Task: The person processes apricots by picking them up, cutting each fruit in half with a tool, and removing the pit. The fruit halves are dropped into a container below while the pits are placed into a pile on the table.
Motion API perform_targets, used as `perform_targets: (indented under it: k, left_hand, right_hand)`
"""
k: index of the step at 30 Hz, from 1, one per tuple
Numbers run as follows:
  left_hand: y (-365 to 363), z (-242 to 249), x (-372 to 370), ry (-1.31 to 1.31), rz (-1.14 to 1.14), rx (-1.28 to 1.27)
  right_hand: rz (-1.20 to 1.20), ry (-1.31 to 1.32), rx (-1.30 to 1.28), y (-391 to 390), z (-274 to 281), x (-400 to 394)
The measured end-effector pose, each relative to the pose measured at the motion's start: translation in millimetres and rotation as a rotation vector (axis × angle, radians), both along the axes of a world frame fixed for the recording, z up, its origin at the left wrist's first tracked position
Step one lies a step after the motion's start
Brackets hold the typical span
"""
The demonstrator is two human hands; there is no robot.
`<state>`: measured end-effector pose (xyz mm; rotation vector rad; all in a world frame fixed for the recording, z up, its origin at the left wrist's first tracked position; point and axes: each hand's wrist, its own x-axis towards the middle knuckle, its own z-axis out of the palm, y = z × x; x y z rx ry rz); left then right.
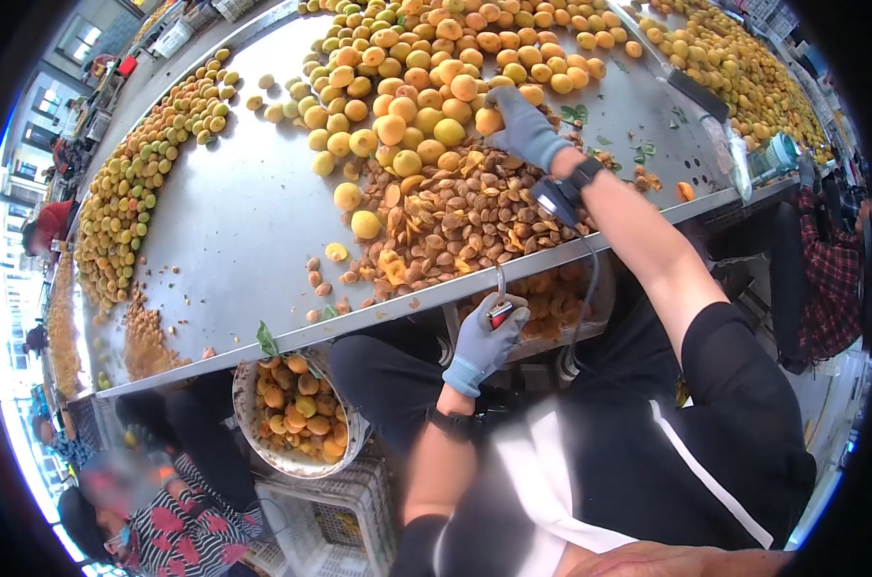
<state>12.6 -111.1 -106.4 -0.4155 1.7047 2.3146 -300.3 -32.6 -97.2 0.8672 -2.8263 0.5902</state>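
Observation:
My left hand (486,344), in a grey glove, is closed round a small hand tool (499,313) with a reddish handle and a bent metal end, just in front of the table edge. My right hand (527,133), gloved too, reaches over the table into the heap of apricots (412,96). Its fingers and thumb are around one apricot (489,121) at the heap's near side. Between the hands lies a pile of brown apricot stones (465,219) with some torn orange flesh among them. The fingertips of my right hand are partly hidden.
On the metal table (234,231), another band of apricots (128,192) lies left. A bucket (248,433) of apricot halves stands below the edge; a crate (330,519) is beside it. A bin (590,317) of halves sits under my hands. Co-workers sit at left and right.

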Motion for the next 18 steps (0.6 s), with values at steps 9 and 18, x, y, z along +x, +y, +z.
perform_targets:
  k: [9,18]
  left_hand:
    - [13,-2,-1,0.156,0.171,-0.363]
    - [53,21,18,0.196,-0.097,-1.205]
  right_hand:
    - [0.273,-1.199,-0.959,91,60,176]
    - [0.047,-1.364,-1.206,117,23,252]
